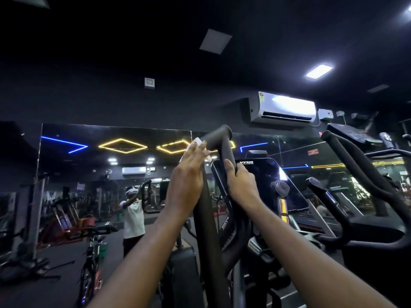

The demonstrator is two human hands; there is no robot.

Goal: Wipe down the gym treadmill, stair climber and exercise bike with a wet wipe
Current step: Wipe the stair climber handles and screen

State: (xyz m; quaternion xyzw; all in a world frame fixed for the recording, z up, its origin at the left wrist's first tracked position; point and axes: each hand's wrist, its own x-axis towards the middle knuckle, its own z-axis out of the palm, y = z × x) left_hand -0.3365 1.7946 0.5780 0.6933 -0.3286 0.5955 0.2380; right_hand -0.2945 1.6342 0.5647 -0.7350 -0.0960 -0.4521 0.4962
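A tall black handlebar (pixel 219 138) of a cardio machine rises in front of me, bent over at its top. My left hand (pixel 189 174) lies flat against the bar's left side with straight fingers, pressing a white wet wipe (pixel 195 143) onto it just under the bend. My right hand (pixel 239 181) grips the same bar a little lower on its right side, fingers curled round it. Behind the bar is the machine's dark console screen (pixel 262 181). Most of the wipe is hidden under my left fingers.
Another machine with curved black handles (pixel 347 156) stands close on the right. A wall mirror (pixel 111 174) ahead shows the gym and a person's reflection (pixel 133 216). A bicycle (pixel 93 252) stands low left. An air conditioner (pixel 287 110) hangs above.
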